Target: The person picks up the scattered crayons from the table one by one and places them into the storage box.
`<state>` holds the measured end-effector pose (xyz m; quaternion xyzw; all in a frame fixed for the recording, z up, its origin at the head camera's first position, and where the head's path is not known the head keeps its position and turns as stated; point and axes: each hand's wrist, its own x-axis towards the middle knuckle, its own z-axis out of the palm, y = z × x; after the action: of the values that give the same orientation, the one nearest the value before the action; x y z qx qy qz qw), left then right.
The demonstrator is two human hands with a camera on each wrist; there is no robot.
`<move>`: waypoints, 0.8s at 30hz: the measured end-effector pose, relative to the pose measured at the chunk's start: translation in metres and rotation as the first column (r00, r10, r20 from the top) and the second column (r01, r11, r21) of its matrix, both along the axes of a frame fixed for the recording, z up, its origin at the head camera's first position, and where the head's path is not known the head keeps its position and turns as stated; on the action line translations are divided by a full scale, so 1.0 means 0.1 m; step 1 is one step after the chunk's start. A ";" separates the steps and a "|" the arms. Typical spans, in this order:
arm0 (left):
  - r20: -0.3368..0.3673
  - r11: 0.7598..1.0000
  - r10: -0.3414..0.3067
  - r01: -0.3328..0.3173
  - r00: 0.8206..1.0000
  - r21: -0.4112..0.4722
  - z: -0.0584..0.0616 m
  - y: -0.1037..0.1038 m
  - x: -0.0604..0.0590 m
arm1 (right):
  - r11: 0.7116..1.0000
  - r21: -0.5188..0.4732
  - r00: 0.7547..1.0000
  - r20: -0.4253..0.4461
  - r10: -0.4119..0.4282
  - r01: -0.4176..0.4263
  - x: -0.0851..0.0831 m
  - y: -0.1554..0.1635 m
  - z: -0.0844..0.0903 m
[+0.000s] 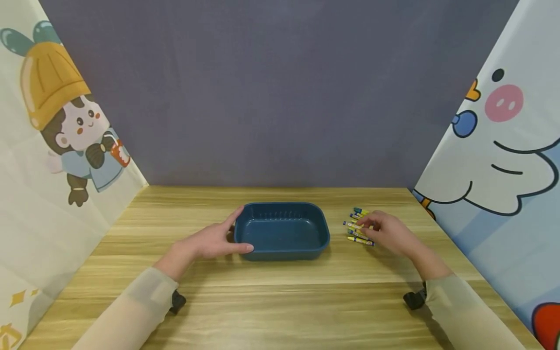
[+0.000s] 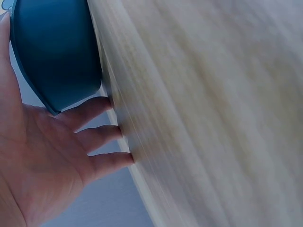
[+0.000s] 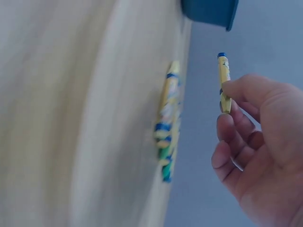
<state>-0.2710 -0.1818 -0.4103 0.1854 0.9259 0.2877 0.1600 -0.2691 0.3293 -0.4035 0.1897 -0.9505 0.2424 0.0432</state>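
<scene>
A dark blue rectangular basin (image 1: 282, 253) stands mid-table. My left hand (image 1: 214, 240) spreads along its left end, thumb on the near rim and index finger at the far left corner. In the left wrist view, the other fingers (image 2: 106, 163) reach down to the tabletop beside the basin wall (image 2: 57, 52). To the right, my right hand (image 1: 389, 233) pinches a yellow crayon (image 3: 224, 71) with a blue end between thumb and fingertips, raised above the table. Several more yellow-wrapped crayons (image 1: 361, 241) lie loosely side by side under and beside that hand.
The wood-grain table (image 1: 280, 301) ends at a grey back panel (image 1: 280, 97). Cartoon-printed panels stand along the left (image 1: 26, 218) and right (image 1: 459, 165). Dark wrist-worn devices sit at both cuffs.
</scene>
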 end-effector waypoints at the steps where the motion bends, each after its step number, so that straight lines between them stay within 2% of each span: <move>1: 0.000 1.000 -0.001 0.001 1.000 0.001 0.00 0.00 0.00 | 1.000 -0.004 1.000 0.001 -0.001 0.001 0.00 -0.03 0.03; 6: 0.004 1.000 -0.004 0.004 1.000 0.010 0.01 0.00 -0.01 | 1.000 -0.027 1.000 0.003 0.012 -0.012 -0.04 -0.23 0.19; 12: 0.013 1.000 -0.002 0.002 1.000 0.010 0.01 0.00 -0.01 | 0.996 -0.042 0.996 -0.052 0.074 -0.077 -0.12 -0.55 0.30; 18: 0.006 1.000 0.000 -0.001 1.000 0.012 0.02 0.01 0.00 | 0.989 -0.080 0.992 -0.010 0.127 -0.128 -0.24 -0.98 0.34; 24: 0.010 1.000 0.000 0.000 1.000 0.022 0.00 0.01 0.01 | 0.970 -0.125 0.976 0.040 0.213 -0.206 -0.35 -1.44 0.32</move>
<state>-0.2697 -0.1811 -0.4101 0.1856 0.9219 0.2989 0.1624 -0.3046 0.1855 -0.3715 0.2796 -0.9096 0.3072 0.0035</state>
